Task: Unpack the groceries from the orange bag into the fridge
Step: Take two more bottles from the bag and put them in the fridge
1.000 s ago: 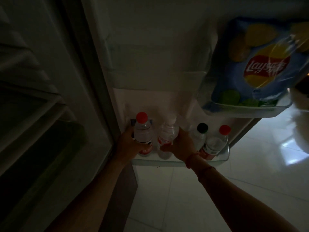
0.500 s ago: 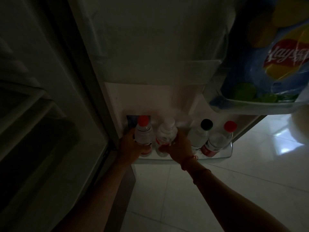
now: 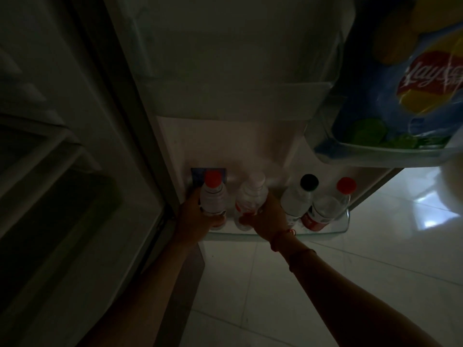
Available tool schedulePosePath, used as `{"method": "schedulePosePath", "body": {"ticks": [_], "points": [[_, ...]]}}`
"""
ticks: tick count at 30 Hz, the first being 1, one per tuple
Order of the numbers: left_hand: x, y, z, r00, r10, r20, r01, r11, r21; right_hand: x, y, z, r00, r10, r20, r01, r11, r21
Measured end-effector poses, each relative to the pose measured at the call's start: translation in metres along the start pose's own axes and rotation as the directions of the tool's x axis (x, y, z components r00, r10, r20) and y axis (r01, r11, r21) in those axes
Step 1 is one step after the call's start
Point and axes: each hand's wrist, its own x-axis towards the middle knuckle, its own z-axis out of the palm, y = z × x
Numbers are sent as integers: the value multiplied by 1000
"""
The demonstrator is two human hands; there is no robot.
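Four clear bottles stand in the bottom door shelf (image 3: 325, 232) of the open fridge. My left hand (image 3: 194, 219) is wrapped around the leftmost one, a red-capped bottle (image 3: 213, 196). My right hand (image 3: 269, 217) grips the white-capped bottle (image 3: 250, 199) beside it. Both bottles stand upright in the shelf. To their right stand a black-capped bottle (image 3: 299, 196) and another red-capped bottle (image 3: 330, 204), untouched. The orange bag is out of view.
A blue bag of crisps (image 3: 411, 96) lies in the door shelf above on the right. An empty door shelf (image 3: 238, 101) hangs above the bottles. The dark fridge interior with its drawers (image 3: 50, 171) is on the left. White floor tiles (image 3: 350, 284) lie below.
The view has shifted slightly closer and lower toward the bottom shelf. Both hands have kept hold of their bottles, which have sunk a little deeper into the shelf.
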Motion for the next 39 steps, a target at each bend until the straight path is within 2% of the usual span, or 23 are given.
{"method": "schedulePosePath", "body": {"ticks": [4,11,16,22,26,31,39], "points": [[-4,2,0,1000,6,-19,-6,1000,1,-2,-1,0,1000,18,-5,-18,1000,-14],[-19,20,-5,999,17,-37,-16,1000,27,-15,-5,-10,997,4,72,-6,1000,23],[-43,50,-11,989,128,-76,-112,976,188,-42,-29,-33,993,-38,115,42,999,-32],[-76,79,-15,954,282,-100,-205,860,467,-75,-43,-60,983,-148,110,167,967,-192],[-94,93,-18,919,381,-106,-239,749,618,-93,-44,-79,955,-286,79,295,898,-327],[-112,107,-18,878,472,-82,-237,577,782,-105,-38,-95,900,-432,52,382,728,-569],[-127,121,-10,878,463,-119,-184,557,810,-106,-39,-102,849,-522,78,447,632,-633]]}}
